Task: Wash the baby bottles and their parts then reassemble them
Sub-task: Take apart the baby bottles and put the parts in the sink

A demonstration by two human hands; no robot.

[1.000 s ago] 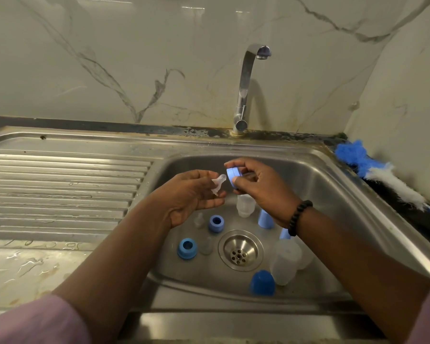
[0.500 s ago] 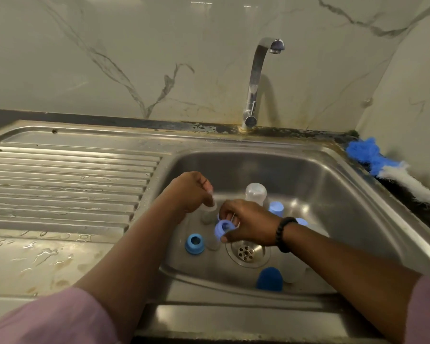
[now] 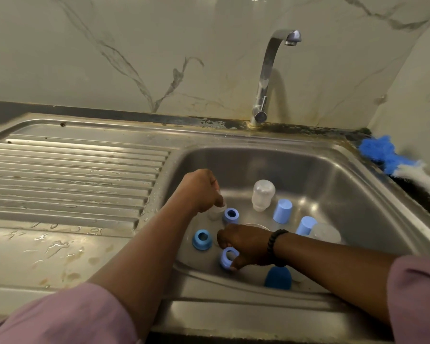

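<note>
Two hands (image 3: 246, 247) grip unlabelled parts.

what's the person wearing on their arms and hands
Both arms wear loose pale pink sleeves: the left sleeve ends below the elbow, the right sleeve shows at the frame edge. The forearms below them are uncovered. The right wrist carries a bracelet of round black beads. The left hand and right hand wear no gloves, and no rings are visible.
</note>
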